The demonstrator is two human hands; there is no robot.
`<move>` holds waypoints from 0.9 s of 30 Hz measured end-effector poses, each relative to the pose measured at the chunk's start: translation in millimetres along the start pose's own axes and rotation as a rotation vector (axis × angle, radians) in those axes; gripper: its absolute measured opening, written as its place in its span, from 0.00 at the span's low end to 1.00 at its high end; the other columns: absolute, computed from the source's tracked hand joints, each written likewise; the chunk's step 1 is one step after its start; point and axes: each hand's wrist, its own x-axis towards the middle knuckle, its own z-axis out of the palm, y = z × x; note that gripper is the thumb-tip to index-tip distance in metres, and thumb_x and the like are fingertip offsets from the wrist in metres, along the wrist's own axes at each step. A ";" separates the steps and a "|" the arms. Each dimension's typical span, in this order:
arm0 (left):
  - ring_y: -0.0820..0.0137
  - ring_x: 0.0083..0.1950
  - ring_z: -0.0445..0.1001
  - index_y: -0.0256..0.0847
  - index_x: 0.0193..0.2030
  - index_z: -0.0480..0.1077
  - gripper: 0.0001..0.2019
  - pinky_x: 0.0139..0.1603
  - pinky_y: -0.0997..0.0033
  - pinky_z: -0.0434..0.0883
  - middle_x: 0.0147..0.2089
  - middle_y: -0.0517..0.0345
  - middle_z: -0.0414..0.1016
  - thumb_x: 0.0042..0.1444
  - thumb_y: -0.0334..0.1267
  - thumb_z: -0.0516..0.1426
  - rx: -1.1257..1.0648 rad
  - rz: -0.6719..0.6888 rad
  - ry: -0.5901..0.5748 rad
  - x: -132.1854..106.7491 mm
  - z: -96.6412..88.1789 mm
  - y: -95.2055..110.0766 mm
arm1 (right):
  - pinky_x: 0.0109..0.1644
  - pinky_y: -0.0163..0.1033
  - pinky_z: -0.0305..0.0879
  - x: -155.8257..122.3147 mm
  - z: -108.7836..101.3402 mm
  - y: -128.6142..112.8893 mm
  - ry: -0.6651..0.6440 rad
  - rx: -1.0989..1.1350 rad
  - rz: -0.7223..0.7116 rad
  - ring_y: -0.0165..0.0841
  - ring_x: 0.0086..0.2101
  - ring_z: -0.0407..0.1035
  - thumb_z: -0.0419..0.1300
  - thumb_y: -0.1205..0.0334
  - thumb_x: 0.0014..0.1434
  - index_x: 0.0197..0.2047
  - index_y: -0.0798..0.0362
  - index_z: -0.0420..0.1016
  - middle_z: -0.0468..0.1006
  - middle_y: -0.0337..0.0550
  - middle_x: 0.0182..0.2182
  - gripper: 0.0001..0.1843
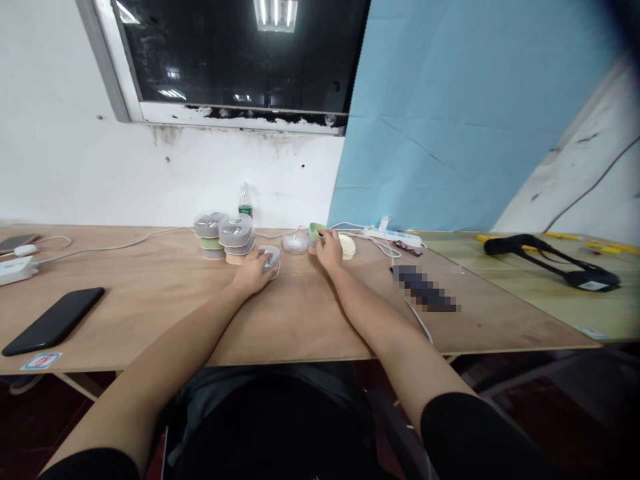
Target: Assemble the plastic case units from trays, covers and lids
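My left hand [253,272] is closed around the side of a small rounded box with a transparent lid [271,259], which rests on the table. Just left of it stand two stacks of similar boxes, a nearer stack [236,235] and a farther stack [209,228], with grey, green and peach layers. My right hand [329,249] reaches farther right, its fingers curled at a green box bottom [315,230], which it partly covers. A transparent lid-like piece [295,241] lies between my hands. Right beside my right hand are pale yellow pieces [348,247].
A plastic bottle [245,200] stands against the wall behind the stacks. A black phone [54,321] lies at the left. On the right are a white power strip [397,237] with cables, a pixelated dark object [425,288] and a black strap [550,263].
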 end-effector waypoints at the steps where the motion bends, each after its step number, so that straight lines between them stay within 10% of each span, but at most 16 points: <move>1: 0.54 0.63 0.64 0.37 0.57 0.69 0.23 0.65 0.53 0.61 0.61 0.41 0.67 0.59 0.48 0.54 -0.031 0.000 0.025 0.2 -0.9 0.3 | 0.53 0.46 0.66 -0.7 -1.4 -6.4 -0.009 0.011 -0.045 0.41 0.47 0.67 0.51 0.63 0.60 0.50 0.53 0.75 0.71 0.51 0.46 0.17; 14: 0.63 0.63 0.66 0.39 0.61 0.65 0.25 0.66 0.60 0.62 0.62 0.48 0.68 0.65 0.52 0.47 -0.386 -0.092 0.398 4.9 -10.2 8.6 | 0.48 0.46 0.65 -28.1 5.5 -85.1 -0.261 0.225 -0.525 0.41 0.42 0.69 0.56 0.46 0.60 0.51 0.53 0.69 0.75 0.51 0.41 0.22; 27: 0.59 0.71 0.54 0.35 0.70 0.50 0.34 0.70 0.57 0.55 0.71 0.45 0.54 0.63 0.53 0.48 -0.243 0.136 0.058 -5.8 -13.9 26.0 | 0.51 0.46 0.64 -29.2 8.2 -96.7 -0.204 0.187 -0.407 0.40 0.43 0.66 0.49 0.54 0.66 0.44 0.51 0.72 0.73 0.49 0.40 0.14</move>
